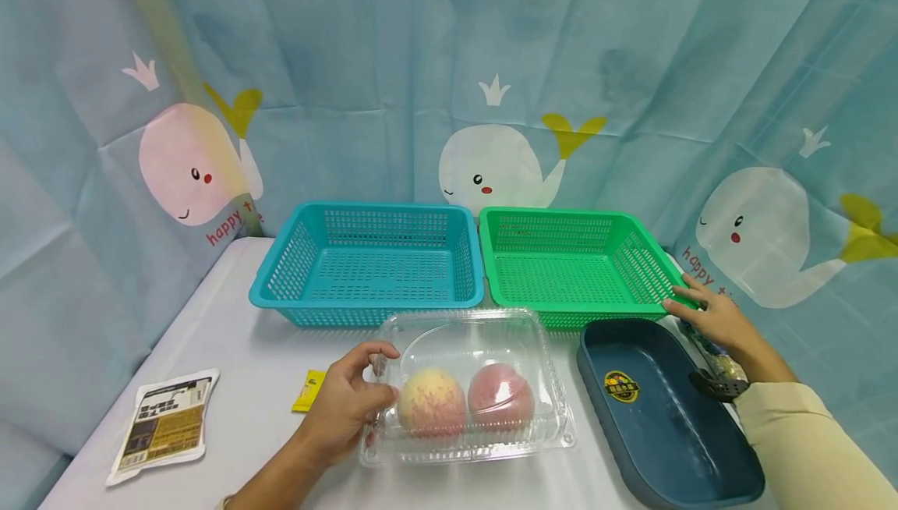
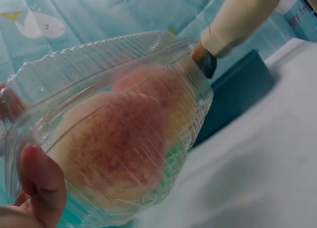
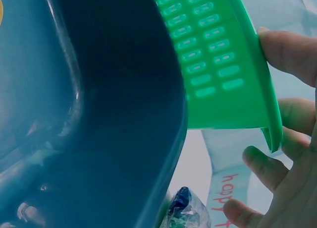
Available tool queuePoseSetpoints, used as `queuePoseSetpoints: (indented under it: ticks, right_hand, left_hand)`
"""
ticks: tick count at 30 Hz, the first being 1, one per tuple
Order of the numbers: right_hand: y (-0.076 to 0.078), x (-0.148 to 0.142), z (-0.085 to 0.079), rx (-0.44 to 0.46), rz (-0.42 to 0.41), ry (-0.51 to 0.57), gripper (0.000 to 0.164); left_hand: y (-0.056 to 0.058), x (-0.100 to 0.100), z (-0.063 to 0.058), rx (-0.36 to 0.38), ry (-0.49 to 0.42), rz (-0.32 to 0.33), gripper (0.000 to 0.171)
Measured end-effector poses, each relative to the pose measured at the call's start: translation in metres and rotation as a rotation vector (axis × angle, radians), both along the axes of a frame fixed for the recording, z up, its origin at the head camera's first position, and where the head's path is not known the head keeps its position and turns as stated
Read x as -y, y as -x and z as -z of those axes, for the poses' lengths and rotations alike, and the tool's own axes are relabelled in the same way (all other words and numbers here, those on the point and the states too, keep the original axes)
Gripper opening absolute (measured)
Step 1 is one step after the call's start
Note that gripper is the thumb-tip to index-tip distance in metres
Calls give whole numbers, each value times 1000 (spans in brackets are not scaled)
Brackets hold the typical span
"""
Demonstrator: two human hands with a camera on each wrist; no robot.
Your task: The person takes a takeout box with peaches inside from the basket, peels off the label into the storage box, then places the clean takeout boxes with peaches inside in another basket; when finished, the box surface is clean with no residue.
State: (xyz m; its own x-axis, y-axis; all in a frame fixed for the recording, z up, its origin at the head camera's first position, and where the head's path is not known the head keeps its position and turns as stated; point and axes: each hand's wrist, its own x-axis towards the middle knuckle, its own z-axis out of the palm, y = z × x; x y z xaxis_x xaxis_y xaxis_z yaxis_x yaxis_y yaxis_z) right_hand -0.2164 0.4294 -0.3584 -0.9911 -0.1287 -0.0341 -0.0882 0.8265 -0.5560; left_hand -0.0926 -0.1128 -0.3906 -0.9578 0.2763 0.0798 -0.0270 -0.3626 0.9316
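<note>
My left hand (image 1: 344, 401) grips the left side of a clear plastic clamshell box (image 1: 477, 331), thumb on its edge. Two peaches sit in it: a yellowish-pink peach (image 1: 431, 401) on the left and a pinker peach (image 1: 501, 395) beside it. In the left wrist view the box (image 2: 119, 153) is tilted, with the thumb (image 2: 43, 176) on its flange. My right hand (image 1: 719, 323) is at the front right corner of a green basket (image 1: 582, 309), fingers spread. In the right wrist view, the fingertips touch the basket's rim (image 3: 270, 104).
A blue basket (image 1: 365, 315) stands left of the green one. A dark blue tray (image 1: 673, 416) with a round sticker lies at right, under my right forearm; a shiny wrapped packet (image 3: 185, 213) is beside it. A white pouch (image 1: 164, 424) and a small yellow packet (image 1: 307, 391) lie at left.
</note>
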Motion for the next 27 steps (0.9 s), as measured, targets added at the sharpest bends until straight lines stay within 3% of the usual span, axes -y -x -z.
queuePoseSetpoints:
  ticks: [7,12,17,27]
  right_hand:
    - [1,-3,1,-2,4,1,71]
    - [1,-4,1,-7,-5,-3,71]
    - [-1,-2,0,-5,-3,8,71]
    - [0,-2,3,-4,15,7,72]
  left_hand:
    - [1,2,-26,-56,20,-3,41]
    - [8,2,-50,-29,70,-31,43]
    - [20,-2,-71,-37,133,-63,40]
    - [55,-33,-101,-41,104,-69,39]
